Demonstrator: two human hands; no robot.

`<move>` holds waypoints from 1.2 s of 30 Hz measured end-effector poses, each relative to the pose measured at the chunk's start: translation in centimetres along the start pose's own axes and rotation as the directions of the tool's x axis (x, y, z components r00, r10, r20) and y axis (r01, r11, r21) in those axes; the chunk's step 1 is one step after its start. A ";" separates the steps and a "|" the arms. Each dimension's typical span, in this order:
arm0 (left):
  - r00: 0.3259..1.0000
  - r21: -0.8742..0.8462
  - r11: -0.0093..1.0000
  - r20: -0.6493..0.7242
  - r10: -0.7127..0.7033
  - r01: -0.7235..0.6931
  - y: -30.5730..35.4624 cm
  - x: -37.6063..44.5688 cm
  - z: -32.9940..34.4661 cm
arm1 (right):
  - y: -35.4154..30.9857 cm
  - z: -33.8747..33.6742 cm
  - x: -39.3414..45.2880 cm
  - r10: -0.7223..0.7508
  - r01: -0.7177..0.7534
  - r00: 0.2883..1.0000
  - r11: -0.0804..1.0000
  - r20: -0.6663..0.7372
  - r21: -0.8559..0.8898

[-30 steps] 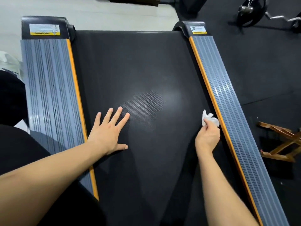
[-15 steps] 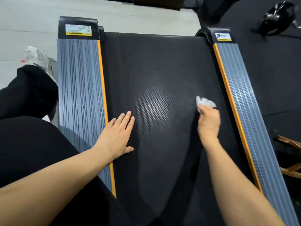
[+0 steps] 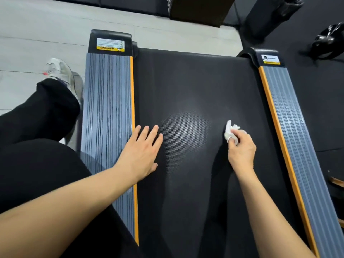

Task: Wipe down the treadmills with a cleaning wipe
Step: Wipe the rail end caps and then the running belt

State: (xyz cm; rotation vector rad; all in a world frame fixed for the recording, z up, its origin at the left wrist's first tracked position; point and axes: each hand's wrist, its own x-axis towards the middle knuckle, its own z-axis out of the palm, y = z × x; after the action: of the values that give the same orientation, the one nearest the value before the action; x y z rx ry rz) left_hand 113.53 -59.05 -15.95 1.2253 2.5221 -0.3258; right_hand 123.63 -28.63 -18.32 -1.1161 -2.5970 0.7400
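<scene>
Head view: right hand (image 3: 242,151) pinches the crumpled wipe (image 3: 230,132) on the treadmill belt (image 3: 186,86), at three o'clock; left hand (image 3: 142,151), fingers straight and close, braces at nine. Mid-wipe; next stroke likely sweeps toward nine.

I read one word only: "WARNING", black capitals on a yellow band, upside down from my view, on the warning label (image 3: 110,44) fixed to the black end cap (image 3: 111,35) of the left side rail (image 3: 107,112). Its finer print is too small to read. The small label (image 3: 270,59) on the right end cap (image 3: 260,53) is illegible.
</scene>
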 end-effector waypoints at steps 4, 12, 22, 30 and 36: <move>0.998 0.061 0.996 -0.021 -0.060 0.061 -3.9 1.4 -0.5 | -3.8 1.1 3.9 -0.214 0.215 0.975 0.977 -0.054 0.003; 0.999 -0.084 0.996 0.035 -0.014 0.016 -6.6 1.0 0.4 | -7.8 5.9 9.7 -0.117 0.104 0.989 0.984 -0.088 -0.143; 1.000 0.008 1.000 -0.013 0.024 -0.024 -4.4 -0.7 -0.4 | -19.5 14.6 -1.0 -0.759 0.757 0.605 0.642 0.241 0.121; 0.999 -0.031 0.999 -0.047 0.004 -0.005 -4.9 0.1 0.1 | -5.8 5.7 9.5 -0.348 0.294 0.934 0.878 -0.082 -0.377; 0.993 0.010 0.997 -0.086 -0.079 0.080 -4.4 1.0 -0.2 | -17.8 12.8 3.0 -0.596 0.603 0.797 0.796 0.100 -0.059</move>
State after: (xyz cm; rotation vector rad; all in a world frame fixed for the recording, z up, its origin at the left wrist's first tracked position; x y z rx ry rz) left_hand 109.40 -60.95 -15.91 1.1687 2.6510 -0.3160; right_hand 105.72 -41.48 -19.80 -0.2174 -2.8188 0.5207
